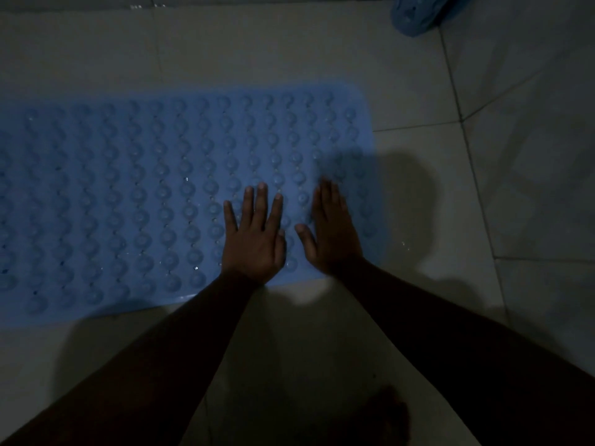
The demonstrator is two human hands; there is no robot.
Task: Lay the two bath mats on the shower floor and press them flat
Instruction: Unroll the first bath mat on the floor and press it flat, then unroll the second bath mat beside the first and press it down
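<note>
A blue bath mat with rows of round bumps lies spread on the pale tiled shower floor, running off the left edge of the view. My left hand rests palm down on the mat's near right part, fingers apart. My right hand lies flat beside it near the mat's right end, fingers together and slightly blurred. Neither hand holds anything. At the top right a second blue mat sits bunched on the floor, partly cut off by the frame.
Grey grout lines cross the tiles to the right of the mat. A bare foot shows dimly at the bottom. The light is low, and my arms cast shadows over the floor near the mat's right end.
</note>
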